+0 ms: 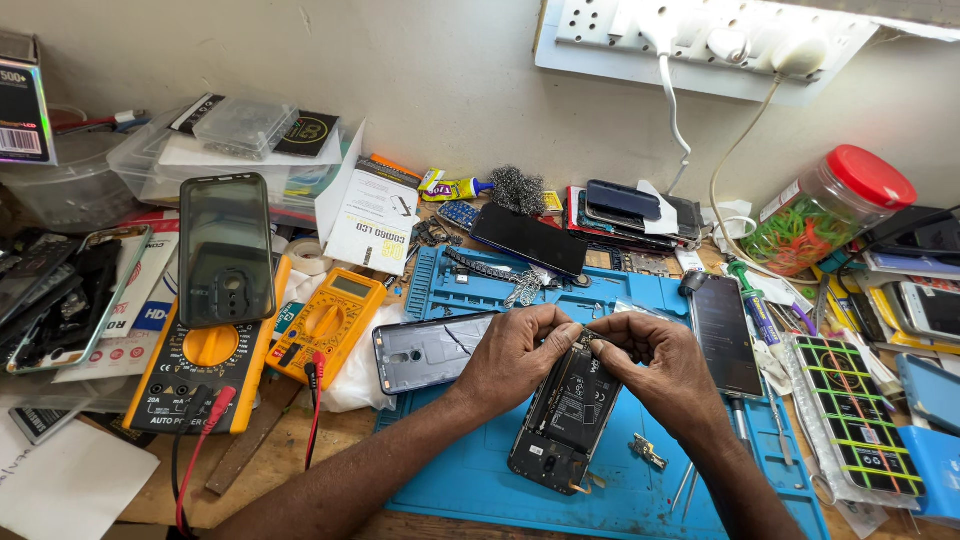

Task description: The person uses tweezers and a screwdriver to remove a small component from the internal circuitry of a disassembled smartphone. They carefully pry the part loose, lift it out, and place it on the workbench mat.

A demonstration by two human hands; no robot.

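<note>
An opened phone body [566,420] with its black battery and circuit parts showing lies tilted on a blue work mat [480,470]. My left hand [515,355] and my right hand [655,365] meet at its upper end, fingertips pinching at the top edge. Both hands grip the phone there. What sits under the fingertips is hidden. A grey back cover [425,350] lies just left of my left hand. A dark screen panel [725,335] lies just right of my right hand.
Two yellow multimeters [325,325] [200,375] with red and black leads sit at left, a phone frame [226,248] on the bigger one. Several phones are stacked at the back, a red-lidded jar [825,210] at right. Tweezers [685,485] and a small metal part [648,452] lie on the mat.
</note>
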